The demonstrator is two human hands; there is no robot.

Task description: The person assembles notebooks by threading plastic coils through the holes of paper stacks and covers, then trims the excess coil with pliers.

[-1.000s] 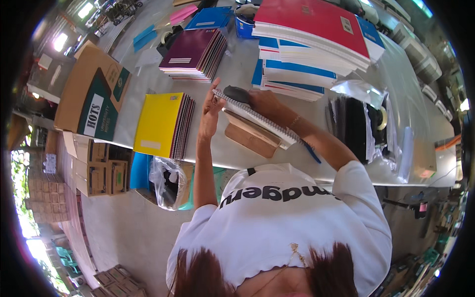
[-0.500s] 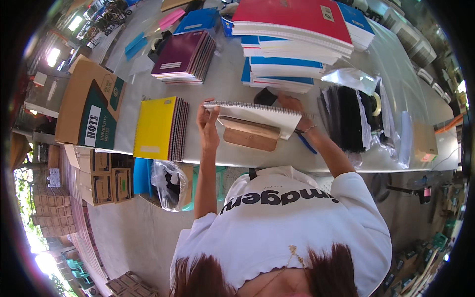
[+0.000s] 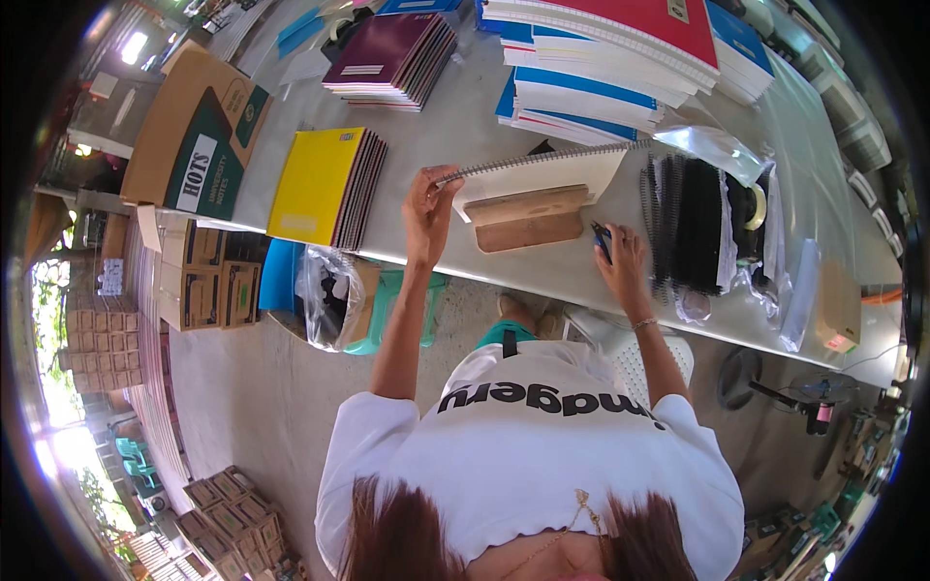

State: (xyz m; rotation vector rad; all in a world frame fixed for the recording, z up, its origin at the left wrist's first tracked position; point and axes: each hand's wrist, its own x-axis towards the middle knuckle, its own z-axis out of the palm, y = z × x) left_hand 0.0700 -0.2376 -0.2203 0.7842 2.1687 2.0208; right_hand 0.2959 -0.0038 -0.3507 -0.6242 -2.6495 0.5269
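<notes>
Two bare hands are at work in the head view, the only one we have. We see the left hand (image 3: 429, 215) near the middle of the frame, a little left of center, its thumb and fingers pinched narrow on the left end of a notebook (image 3: 596, 174). The notebook is in the upper center, white pages toward us, with a wire coil (image 3: 542, 158) running along its top edge. Below the pages, overlapping them in our view, is a brown wooden block (image 3: 528, 232); we cannot tell whether they touch.

The right hand (image 3: 626, 263), right of center, has its fingers curled around a small dark hand tool (image 3: 603, 242), low over the table (image 3: 542, 266). We cannot make out the tool's tip.

Left of the left hand we find a stack of yellow notebooks (image 3: 315, 194), with maroon notebooks (image 3: 387, 48) above it, in the upper left. At the upper right is a tall pile of red and blue notebooks (image 3: 581, 87). Right of the right hand stand black wire coils (image 3: 699, 228), beside a tape roll (image 3: 757, 207). A cardboard box (image 3: 160, 126) fills the upper left edge.
</notes>
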